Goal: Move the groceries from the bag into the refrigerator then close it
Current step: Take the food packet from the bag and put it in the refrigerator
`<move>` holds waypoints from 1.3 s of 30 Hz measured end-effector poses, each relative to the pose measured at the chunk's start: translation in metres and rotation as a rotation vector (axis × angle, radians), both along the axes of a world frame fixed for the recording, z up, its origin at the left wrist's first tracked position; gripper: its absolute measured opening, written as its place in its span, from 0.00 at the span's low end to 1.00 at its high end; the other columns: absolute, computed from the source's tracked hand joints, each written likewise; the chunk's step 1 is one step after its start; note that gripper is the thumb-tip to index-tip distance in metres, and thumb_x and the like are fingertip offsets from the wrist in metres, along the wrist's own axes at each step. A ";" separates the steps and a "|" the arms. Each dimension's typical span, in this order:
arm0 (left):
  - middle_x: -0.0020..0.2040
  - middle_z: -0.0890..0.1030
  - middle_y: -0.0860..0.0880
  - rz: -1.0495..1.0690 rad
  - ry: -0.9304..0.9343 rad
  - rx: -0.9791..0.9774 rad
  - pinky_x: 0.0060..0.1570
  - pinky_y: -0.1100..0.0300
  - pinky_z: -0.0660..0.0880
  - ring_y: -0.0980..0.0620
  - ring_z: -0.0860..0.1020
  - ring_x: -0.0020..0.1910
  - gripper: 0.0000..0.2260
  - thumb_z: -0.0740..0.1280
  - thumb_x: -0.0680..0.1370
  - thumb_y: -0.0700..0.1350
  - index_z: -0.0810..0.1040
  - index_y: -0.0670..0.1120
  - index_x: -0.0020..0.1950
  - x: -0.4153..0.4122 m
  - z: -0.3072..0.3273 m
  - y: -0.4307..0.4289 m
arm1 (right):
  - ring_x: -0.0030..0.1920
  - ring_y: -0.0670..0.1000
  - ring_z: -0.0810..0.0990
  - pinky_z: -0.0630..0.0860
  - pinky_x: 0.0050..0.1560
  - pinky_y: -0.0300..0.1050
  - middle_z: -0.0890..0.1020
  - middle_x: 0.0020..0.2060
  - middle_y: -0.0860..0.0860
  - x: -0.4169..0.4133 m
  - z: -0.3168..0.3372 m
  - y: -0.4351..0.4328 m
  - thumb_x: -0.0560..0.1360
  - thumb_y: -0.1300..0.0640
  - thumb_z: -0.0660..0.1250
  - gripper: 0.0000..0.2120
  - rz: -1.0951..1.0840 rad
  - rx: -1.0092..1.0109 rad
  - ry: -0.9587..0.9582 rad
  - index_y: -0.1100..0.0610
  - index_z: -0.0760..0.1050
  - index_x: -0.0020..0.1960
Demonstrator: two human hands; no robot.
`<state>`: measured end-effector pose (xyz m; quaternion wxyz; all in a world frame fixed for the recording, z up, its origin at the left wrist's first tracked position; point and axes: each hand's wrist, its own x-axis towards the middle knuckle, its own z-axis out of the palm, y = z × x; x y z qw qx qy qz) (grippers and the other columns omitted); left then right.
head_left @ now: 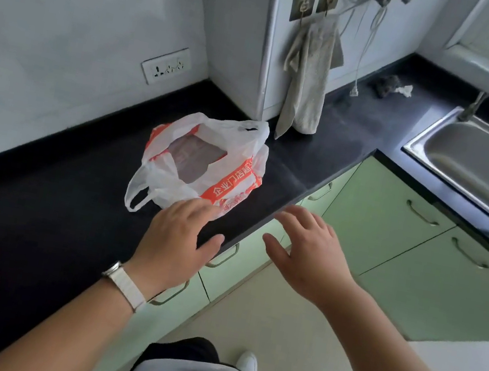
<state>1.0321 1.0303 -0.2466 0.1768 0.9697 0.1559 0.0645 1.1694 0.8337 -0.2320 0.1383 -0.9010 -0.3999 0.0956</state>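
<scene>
Crumpled white plastic bag (234, 164) with orange bands, mouth open, something reddish inside, lying on the black bench (35, 214). Left hand (176, 238) spread, empty, fingertips (196, 209) at its near edge; right hand (306, 255) wide, empty, beside.

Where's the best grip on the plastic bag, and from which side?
Probably by its handle loops. The bag lies slumped with its mouth open upward, so a body grip would crumple it. The near loop stands open at the bag's near-left corner, closest to the left hand; come from above and the near side. The right hand could gather the far loop.
</scene>
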 end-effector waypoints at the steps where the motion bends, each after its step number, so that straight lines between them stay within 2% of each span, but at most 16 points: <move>1: 0.62 0.78 0.51 0.015 0.004 -0.005 0.62 0.49 0.74 0.48 0.75 0.62 0.23 0.59 0.77 0.59 0.76 0.48 0.66 0.004 -0.001 0.006 | 0.69 0.52 0.68 0.64 0.69 0.52 0.70 0.70 0.46 0.006 -0.001 0.004 0.79 0.39 0.56 0.24 0.011 -0.004 0.008 0.47 0.68 0.71; 3: 0.61 0.79 0.51 0.045 0.011 -0.014 0.61 0.49 0.75 0.48 0.76 0.60 0.23 0.58 0.77 0.60 0.76 0.47 0.64 0.014 -0.003 0.018 | 0.70 0.53 0.68 0.64 0.69 0.52 0.70 0.70 0.46 0.017 -0.003 0.014 0.79 0.38 0.54 0.25 0.026 -0.023 0.025 0.48 0.68 0.71; 5: 0.59 0.79 0.50 0.061 0.012 -0.021 0.58 0.54 0.73 0.49 0.76 0.58 0.23 0.57 0.78 0.60 0.77 0.47 0.63 0.023 -0.006 0.030 | 0.69 0.53 0.69 0.64 0.69 0.52 0.71 0.69 0.47 0.030 -0.008 0.029 0.78 0.38 0.53 0.27 0.042 -0.039 0.037 0.49 0.69 0.71; 8: 0.58 0.80 0.48 0.083 -0.012 -0.038 0.55 0.58 0.70 0.48 0.77 0.57 0.21 0.59 0.78 0.58 0.77 0.45 0.61 0.035 -0.012 0.050 | 0.69 0.54 0.69 0.65 0.68 0.53 0.72 0.69 0.48 0.043 -0.011 0.052 0.79 0.39 0.56 0.24 0.070 -0.067 0.021 0.50 0.70 0.70; 11: 0.59 0.80 0.47 0.112 0.000 -0.041 0.56 0.54 0.73 0.46 0.78 0.58 0.20 0.59 0.78 0.58 0.78 0.46 0.61 0.047 -0.026 0.075 | 0.67 0.55 0.71 0.67 0.66 0.54 0.74 0.67 0.48 0.059 -0.006 0.077 0.78 0.39 0.58 0.24 0.089 -0.076 0.001 0.50 0.71 0.69; 14: 0.62 0.79 0.46 0.113 0.032 -0.043 0.59 0.48 0.76 0.45 0.77 0.61 0.25 0.55 0.77 0.60 0.76 0.46 0.65 0.065 -0.044 0.101 | 0.67 0.54 0.72 0.67 0.66 0.54 0.74 0.66 0.46 0.080 -0.003 0.104 0.77 0.36 0.52 0.27 0.123 -0.124 -0.040 0.48 0.71 0.69; 19: 0.61 0.79 0.46 0.103 -0.009 -0.043 0.58 0.49 0.76 0.45 0.78 0.60 0.21 0.58 0.78 0.57 0.77 0.46 0.63 0.091 -0.058 0.128 | 0.69 0.52 0.70 0.65 0.68 0.53 0.73 0.68 0.46 0.108 -0.005 0.146 0.78 0.39 0.58 0.23 0.154 -0.161 -0.081 0.47 0.71 0.69; 25: 0.62 0.79 0.47 0.071 0.021 0.010 0.59 0.50 0.75 0.46 0.77 0.61 0.20 0.61 0.77 0.57 0.75 0.48 0.64 0.101 -0.070 0.143 | 0.72 0.50 0.64 0.59 0.72 0.51 0.67 0.72 0.45 0.116 -0.011 0.183 0.79 0.37 0.56 0.25 0.258 -0.246 -0.078 0.45 0.65 0.73; 31: 0.65 0.77 0.49 0.094 0.063 0.001 0.64 0.52 0.72 0.48 0.74 0.66 0.19 0.63 0.79 0.56 0.73 0.50 0.67 0.123 -0.083 0.151 | 0.73 0.51 0.64 0.60 0.72 0.53 0.67 0.72 0.47 0.141 -0.027 0.213 0.80 0.38 0.54 0.25 0.355 -0.255 -0.062 0.47 0.65 0.73; 35: 0.65 0.76 0.53 0.180 0.099 -0.134 0.66 0.55 0.71 0.52 0.73 0.66 0.17 0.63 0.81 0.56 0.72 0.52 0.68 0.148 -0.098 0.152 | 0.72 0.52 0.65 0.60 0.73 0.53 0.69 0.71 0.48 0.160 -0.053 0.231 0.80 0.39 0.55 0.24 0.475 -0.250 -0.012 0.48 0.67 0.73; 39: 0.60 0.77 0.55 0.352 0.158 -0.414 0.59 0.55 0.77 0.54 0.76 0.60 0.14 0.65 0.80 0.56 0.75 0.55 0.64 0.168 -0.113 0.146 | 0.73 0.53 0.64 0.58 0.74 0.53 0.68 0.73 0.48 0.177 -0.085 0.234 0.80 0.40 0.56 0.25 0.586 -0.299 0.052 0.47 0.64 0.74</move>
